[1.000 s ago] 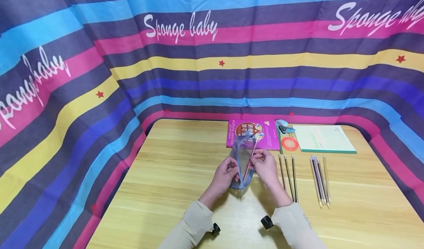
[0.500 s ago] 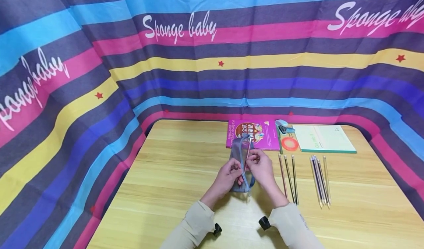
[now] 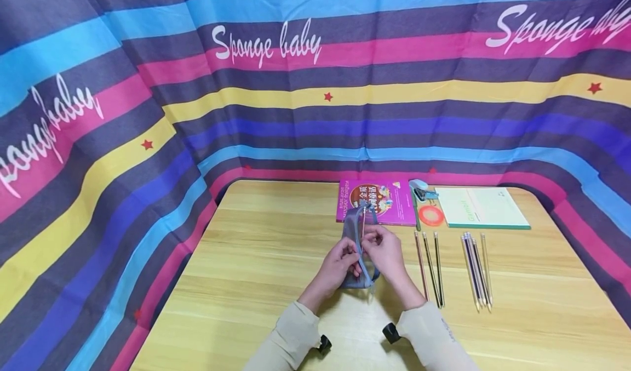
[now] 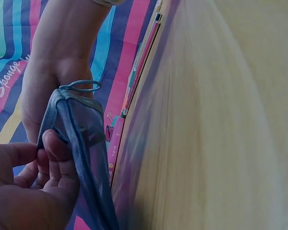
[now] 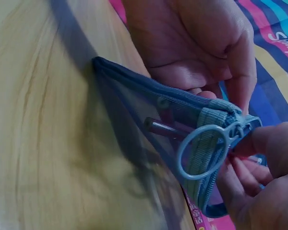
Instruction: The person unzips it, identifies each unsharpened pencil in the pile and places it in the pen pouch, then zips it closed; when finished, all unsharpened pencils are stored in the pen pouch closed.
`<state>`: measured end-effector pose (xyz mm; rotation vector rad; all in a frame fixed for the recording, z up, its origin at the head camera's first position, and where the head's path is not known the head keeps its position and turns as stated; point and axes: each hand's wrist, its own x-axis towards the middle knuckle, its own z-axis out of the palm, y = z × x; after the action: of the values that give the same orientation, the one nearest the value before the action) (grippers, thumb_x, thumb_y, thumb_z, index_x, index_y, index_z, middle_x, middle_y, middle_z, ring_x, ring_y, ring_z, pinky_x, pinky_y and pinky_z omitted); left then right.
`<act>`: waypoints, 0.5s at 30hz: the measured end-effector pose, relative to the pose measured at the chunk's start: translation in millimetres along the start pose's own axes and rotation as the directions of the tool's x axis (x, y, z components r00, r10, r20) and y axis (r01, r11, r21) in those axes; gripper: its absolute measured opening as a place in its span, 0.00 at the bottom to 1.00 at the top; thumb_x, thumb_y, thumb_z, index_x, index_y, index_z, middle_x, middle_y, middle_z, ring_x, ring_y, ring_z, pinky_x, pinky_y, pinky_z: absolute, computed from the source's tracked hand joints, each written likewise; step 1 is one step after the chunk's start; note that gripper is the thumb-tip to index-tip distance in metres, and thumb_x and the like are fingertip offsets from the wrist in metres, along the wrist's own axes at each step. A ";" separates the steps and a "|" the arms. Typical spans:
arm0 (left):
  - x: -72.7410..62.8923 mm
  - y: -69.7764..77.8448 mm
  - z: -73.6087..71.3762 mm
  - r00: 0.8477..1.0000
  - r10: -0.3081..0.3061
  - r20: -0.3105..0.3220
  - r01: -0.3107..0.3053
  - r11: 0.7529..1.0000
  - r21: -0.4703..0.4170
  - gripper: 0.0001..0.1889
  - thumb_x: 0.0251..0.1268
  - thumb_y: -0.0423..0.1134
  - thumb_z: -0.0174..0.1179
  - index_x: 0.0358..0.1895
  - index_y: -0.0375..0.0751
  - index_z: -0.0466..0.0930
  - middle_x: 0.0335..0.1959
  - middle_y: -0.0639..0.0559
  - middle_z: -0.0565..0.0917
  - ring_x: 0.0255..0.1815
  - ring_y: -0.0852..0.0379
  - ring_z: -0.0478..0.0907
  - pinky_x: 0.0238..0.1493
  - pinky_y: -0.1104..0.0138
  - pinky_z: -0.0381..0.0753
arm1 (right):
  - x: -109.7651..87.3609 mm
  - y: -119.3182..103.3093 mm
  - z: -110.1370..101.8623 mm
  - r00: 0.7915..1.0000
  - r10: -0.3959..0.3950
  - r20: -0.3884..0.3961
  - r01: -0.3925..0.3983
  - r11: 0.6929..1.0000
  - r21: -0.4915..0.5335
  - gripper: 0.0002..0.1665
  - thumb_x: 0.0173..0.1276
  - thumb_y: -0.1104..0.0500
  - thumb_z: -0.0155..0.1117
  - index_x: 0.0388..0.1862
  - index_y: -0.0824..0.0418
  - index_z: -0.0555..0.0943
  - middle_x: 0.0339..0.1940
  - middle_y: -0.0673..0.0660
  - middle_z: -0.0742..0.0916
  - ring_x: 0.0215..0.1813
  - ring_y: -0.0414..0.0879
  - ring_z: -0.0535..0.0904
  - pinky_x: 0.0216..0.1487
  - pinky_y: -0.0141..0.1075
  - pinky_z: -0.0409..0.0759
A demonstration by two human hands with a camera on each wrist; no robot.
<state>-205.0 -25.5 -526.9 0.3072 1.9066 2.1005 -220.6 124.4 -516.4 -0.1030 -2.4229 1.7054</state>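
Note:
A blue-grey mesh zipper pencil pouch (image 3: 352,226) is held up over the table, its zipped mouth parted. The left hand (image 3: 337,264) pinches one edge of that mouth, thumb and fingertips plain in the left wrist view. Opposite, the right hand (image 3: 384,250) has its fingertips at the mouth and pinches a reddish pencil (image 3: 363,217). Through the mesh in the right wrist view, one end of the pencil (image 5: 161,127) shows inside the pouch. A pale blue ring pull (image 5: 204,152) hangs at the zipper's end.
Several pencils lie right of the right hand, including dark pencils (image 3: 432,269) and a paler bunch (image 3: 476,272). Behind are a purple book (image 3: 401,204), an orange tape roll (image 3: 431,215), a blue stapler (image 3: 424,192) and a pale green notebook (image 3: 485,209). A striped cloth surrounds the table.
The pencil has swung more upright and shifted left and lower into the pouch with the right hand. The pouch mouth has narrowed, and the left hand keeps its hold.

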 end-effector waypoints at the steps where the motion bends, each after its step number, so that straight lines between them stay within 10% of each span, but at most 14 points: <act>1: -0.2 -0.8 -0.1 1.000 0.002 -0.003 -0.002 1.000 -0.006 0.03 0.75 0.25 0.51 0.42 0.35 0.70 0.30 0.52 0.74 0.25 0.60 0.75 0.28 0.73 0.80 | 0.1 -0.2 0.1 1.000 0.014 0.000 -0.014 1.000 0.002 0.19 0.61 0.73 0.67 0.53 0.71 0.84 0.37 0.64 0.89 0.29 0.42 0.82 0.28 0.31 0.86; 15: -4.3 1.3 -2.0 0.999 0.040 -0.001 -0.040 0.999 -0.026 0.06 0.75 0.27 0.52 0.48 0.27 0.69 0.29 0.52 0.75 0.27 0.61 0.75 0.31 0.73 0.81 | -4.3 -3.2 -4.5 0.994 0.108 0.035 -0.111 0.990 0.083 0.21 0.63 0.76 0.64 0.56 0.74 0.81 0.38 0.66 0.88 0.28 0.48 0.87 0.33 0.38 0.90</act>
<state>-201.8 -28.9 -525.7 0.3425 1.8866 2.1494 -215.3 126.7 -512.5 -0.2038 -2.4036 1.8662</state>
